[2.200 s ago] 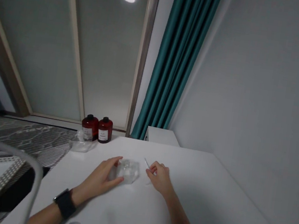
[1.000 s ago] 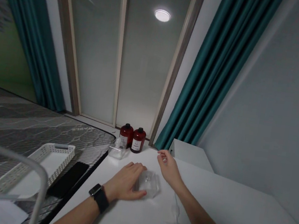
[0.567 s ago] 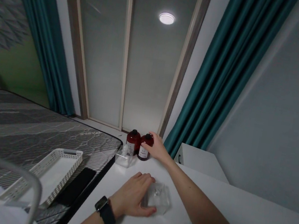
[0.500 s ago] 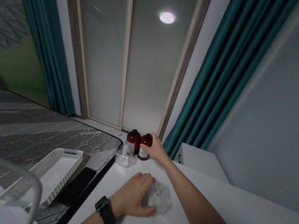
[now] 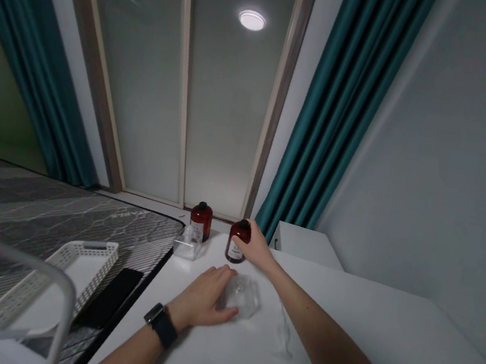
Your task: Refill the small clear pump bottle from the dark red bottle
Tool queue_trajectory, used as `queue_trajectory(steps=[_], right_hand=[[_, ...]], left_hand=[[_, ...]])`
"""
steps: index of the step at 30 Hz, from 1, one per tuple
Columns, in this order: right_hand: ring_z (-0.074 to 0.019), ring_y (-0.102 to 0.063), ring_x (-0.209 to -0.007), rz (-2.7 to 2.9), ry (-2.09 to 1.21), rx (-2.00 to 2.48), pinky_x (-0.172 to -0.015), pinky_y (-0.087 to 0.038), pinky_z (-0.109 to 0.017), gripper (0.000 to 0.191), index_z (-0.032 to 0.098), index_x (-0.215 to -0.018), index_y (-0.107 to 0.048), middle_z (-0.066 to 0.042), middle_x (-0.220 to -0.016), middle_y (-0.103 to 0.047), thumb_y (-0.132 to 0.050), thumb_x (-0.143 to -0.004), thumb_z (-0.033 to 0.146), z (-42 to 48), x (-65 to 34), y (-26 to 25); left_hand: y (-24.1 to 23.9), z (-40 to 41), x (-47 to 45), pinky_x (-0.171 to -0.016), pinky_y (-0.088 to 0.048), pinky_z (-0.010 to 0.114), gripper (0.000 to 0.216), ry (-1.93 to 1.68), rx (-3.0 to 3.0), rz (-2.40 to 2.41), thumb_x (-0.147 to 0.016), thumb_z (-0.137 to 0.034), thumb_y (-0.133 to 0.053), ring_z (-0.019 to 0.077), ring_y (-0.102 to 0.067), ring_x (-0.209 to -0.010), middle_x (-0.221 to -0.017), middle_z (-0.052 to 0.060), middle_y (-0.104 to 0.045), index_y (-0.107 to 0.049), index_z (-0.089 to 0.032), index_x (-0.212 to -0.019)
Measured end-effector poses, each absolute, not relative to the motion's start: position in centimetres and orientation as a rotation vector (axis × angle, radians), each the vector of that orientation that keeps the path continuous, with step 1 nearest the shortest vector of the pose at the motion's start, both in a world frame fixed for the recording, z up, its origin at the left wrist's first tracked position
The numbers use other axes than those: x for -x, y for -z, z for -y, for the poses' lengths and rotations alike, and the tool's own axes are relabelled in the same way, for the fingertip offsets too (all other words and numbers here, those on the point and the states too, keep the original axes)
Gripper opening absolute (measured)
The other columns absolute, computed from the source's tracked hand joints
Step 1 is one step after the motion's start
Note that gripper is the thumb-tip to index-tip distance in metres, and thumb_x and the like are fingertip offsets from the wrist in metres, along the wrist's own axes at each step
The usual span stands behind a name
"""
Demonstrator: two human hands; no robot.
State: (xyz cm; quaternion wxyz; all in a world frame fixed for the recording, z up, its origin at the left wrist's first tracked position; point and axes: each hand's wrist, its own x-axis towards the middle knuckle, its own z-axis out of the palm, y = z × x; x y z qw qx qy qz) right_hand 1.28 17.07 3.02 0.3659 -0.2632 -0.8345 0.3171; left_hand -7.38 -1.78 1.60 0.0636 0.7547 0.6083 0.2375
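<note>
My right hand (image 5: 256,246) is closed round a dark red bottle (image 5: 239,242) with a black cap and a white label, upright and low over the white table. Whether its base touches the table is unclear. My left hand (image 5: 203,300), with a dark watch at the wrist, has its fingers and thumb around the left side of a clear plastic box (image 5: 243,298) on the table. A second dark red bottle (image 5: 201,222) stands farther back on the left. Just in front of it is another clear box (image 5: 186,247) with clear contents.
Thin clear plastic (image 5: 284,332) lies near my right forearm. On the left, a striped dark surface (image 5: 141,228) carries a white basket (image 5: 95,282) and a flat black object (image 5: 111,299). A blurred pale curved bar (image 5: 66,302) crosses the lower left. A white cabinet (image 5: 310,246) stands beyond the table.
My right hand has moved the held bottle right and slightly closer, away from the other bottle. My left hand stays at the clear box. The view has turned slightly right.
</note>
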Motion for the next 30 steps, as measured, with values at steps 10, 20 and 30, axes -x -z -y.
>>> queue_trajectory(steps=[10, 20, 30], right_hand=[[-0.0277, -0.064, -0.109, 1.955, -0.747, 0.859, -0.100, -0.046, -0.049, 0.062, 0.022, -0.134, -0.045, -0.012, -0.122, -0.064, -0.067, -0.078, 0.037, -16.1, -10.5, -4.2], [-0.0241, -0.067, -0.104, 1.740, -1.053, 0.665, -0.101, -0.049, -0.045, 0.076, 0.025, -0.148, -0.028, -0.010, -0.117, -0.066, -0.065, -0.082, 0.032, -9.1, -15.7, -4.8], [-0.0333, -0.053, -0.132, 1.966, -1.034, 0.556, -0.114, -0.039, -0.053, 0.096, 0.029, -0.152, -0.027, -0.012, -0.141, -0.056, -0.080, -0.071, 0.030, -2.8, -15.4, 0.5]], left_hand=[[0.6, 0.9, 7.2, -0.092, -0.051, 0.042, 0.062, -1.097, -2.038, -1.797, -0.089, -0.030, -0.060, 0.0240, -0.060, -0.099, -0.118, 0.011, -0.056, -0.036, -0.016, -0.144], [0.8, 0.6, 6.8, -0.100, -0.048, 0.047, 0.054, -1.396, -1.875, -1.900, -0.093, -0.029, -0.056, 0.0251, -0.055, -0.113, -0.128, 0.013, -0.051, -0.036, -0.019, -0.142], [-4.1, 4.7, 2.9, -0.102, -0.044, 0.049, 0.053, -1.450, -2.095, -1.497, -0.101, -0.058, -0.028, 0.0298, -0.050, -0.115, -0.118, 0.013, -0.058, -0.059, -0.023, -0.127]])
